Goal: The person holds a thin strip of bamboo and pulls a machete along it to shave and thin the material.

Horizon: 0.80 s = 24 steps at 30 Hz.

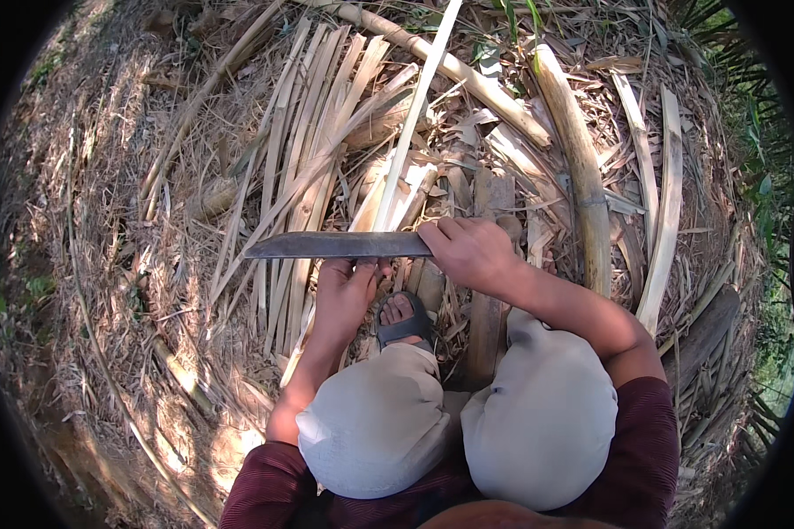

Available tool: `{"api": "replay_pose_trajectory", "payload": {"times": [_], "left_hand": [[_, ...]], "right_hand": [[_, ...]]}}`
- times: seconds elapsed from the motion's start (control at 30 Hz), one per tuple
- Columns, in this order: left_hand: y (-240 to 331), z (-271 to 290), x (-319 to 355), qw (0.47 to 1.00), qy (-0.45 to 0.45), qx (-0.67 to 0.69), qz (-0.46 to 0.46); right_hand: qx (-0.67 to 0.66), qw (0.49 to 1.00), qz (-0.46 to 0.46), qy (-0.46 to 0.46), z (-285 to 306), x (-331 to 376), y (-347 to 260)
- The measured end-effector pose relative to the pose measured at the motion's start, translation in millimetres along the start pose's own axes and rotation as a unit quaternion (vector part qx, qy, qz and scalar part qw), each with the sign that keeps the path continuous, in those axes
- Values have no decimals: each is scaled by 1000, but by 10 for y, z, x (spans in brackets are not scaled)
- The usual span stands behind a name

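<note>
My right hand [473, 252] is closed around the handle end of a machete [335, 245], whose long dark blade points left across the picture. Below the blade, my left hand [348, 287] has its fingers closed on a pale bamboo strip [417, 115]. That strip runs from the far edge down to the blade and crosses beneath it. The blade hides the place where the two meet, so I cannot tell whether it is cutting in. Split bamboo pieces [388, 189] lie just beyond the blade. My sandalled foot [403, 319] rests close to my left hand.
A bundle of split bamboo strips [295, 159] lies left of centre. Toward the right are a thick bamboo pole [582, 167] and a long curved strip [667, 212]. Another pole [454, 66] slants across the far side. Dry leaves and shavings [141, 238] litter the ground.
</note>
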State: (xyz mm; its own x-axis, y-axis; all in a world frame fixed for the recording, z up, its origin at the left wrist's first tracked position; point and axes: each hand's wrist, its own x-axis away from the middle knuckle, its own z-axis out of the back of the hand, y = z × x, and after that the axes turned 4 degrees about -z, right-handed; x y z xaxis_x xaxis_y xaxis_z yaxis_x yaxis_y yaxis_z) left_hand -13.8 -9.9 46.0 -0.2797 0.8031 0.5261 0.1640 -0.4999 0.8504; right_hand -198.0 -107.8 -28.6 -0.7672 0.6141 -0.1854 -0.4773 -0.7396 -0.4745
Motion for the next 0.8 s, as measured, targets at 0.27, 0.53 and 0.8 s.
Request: {"api": "replay_pose_trajectory", "payload": {"times": [0.27, 0.53, 0.8], "left_hand": [[99, 10, 63, 999, -28, -38, 24], [-24, 66, 93, 993, 8, -111, -34], [-194, 139, 49, 882, 96, -374, -269]], "right_hand": [[39, 994, -89, 47, -110, -21, 454], [-55, 993, -93, 50, -13, 58, 231], [-7, 1000, 3, 5, 24, 35, -16]]}}
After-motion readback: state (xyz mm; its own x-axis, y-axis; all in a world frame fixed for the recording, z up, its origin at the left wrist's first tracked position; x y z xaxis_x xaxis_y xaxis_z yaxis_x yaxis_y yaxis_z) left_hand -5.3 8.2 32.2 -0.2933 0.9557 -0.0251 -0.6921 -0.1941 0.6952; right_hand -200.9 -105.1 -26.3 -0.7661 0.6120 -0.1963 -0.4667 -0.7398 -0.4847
